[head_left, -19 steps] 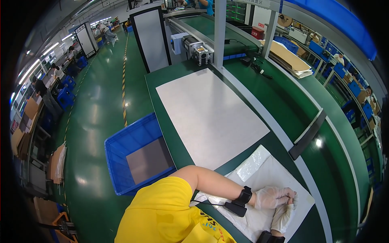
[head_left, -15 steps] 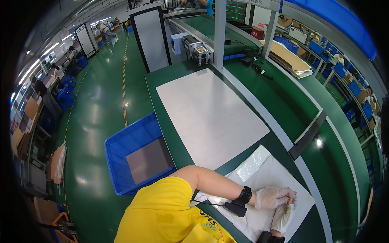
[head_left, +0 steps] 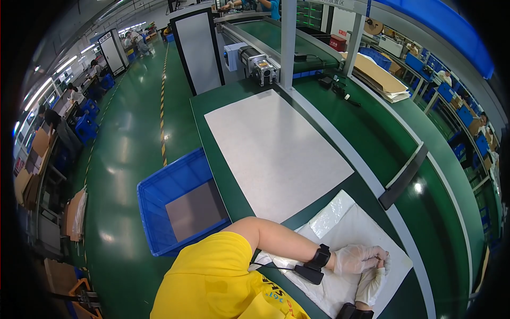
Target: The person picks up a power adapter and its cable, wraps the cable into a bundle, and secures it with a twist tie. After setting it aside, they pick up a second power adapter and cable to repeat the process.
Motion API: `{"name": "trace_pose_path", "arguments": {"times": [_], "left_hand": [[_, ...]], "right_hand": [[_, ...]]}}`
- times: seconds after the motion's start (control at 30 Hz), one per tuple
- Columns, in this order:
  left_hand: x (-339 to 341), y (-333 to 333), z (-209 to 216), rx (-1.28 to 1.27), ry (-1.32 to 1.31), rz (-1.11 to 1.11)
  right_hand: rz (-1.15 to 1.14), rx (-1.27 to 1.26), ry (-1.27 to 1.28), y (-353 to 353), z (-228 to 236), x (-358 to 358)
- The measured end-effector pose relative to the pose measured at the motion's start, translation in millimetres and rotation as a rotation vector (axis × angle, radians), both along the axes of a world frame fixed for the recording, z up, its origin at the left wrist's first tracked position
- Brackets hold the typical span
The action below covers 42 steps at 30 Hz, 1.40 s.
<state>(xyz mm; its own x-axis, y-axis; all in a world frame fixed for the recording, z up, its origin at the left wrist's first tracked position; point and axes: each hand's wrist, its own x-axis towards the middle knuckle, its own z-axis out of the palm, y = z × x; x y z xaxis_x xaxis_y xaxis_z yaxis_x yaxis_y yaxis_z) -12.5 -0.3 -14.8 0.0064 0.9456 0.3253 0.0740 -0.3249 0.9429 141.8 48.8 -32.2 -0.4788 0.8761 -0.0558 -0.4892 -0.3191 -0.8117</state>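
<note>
My left hand (head_left: 357, 259), in a thin white glove with bare fingertips, lies over a stack of white plastic bags (head_left: 332, 296) at the lower right. My right hand (head_left: 378, 271), with a white covering, meets it there. The fingers of both are bent and pressed together; whether anything small is between them is hidden. A clear glossy packet (head_left: 328, 217) lies on the bags beside my left forearm. Beyond it, a large white sheet (head_left: 279, 154) lies flat on the green table (head_left: 212, 135).
A blue bin (head_left: 159, 212) with a grey-brown sheet inside stands left of the table. Along the right runs a green conveyor (head_left: 366, 127) behind a metal rail, carrying black cables (head_left: 334, 85). A dark angled bar (head_left: 404, 178) crosses the rail. A motor (head_left: 263, 66) sits at the far end.
The black cables on the conveyor have shifted slightly toward me. A co-worker's hand has come into sight at the far top. My hands have stayed in place.
</note>
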Motion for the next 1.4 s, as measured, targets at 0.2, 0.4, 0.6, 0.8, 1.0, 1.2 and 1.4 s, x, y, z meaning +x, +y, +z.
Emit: {"name": "trace_pose_path", "arguments": {"times": [0.2,0.4,0.6,0.8,1.0,1.2,1.4], "left_hand": [[0,0,4,-0.057,0.003,-0.010],[1,1,0,-0.017,0.012,0.009],[-1,-2,8,-0.073,0.025,-0.007],[-1,-1,3,-0.007,0.036,0.019],[-1,1,1,-0.017,0.064,0.008],[0,3,-3,-0.026,0.052,-0.009],[3,3,-6,-0.013,0.053,0.022]], "right_hand": [[-0.008,-0.015,0.003,1,-1,1],[-0.018,-0.016,0.007,0,-1,0],[-0.015,-0.014,0.010,1,-3,1],[-0.002,-0.005,0.006,1,-4,3],[-0.016,-0.012,-0.011,3,-6,3],[-0.004,-0.022,0.021,1,-3,2],[-0.022,-0.011,-0.020,0,-1,-1]]}}
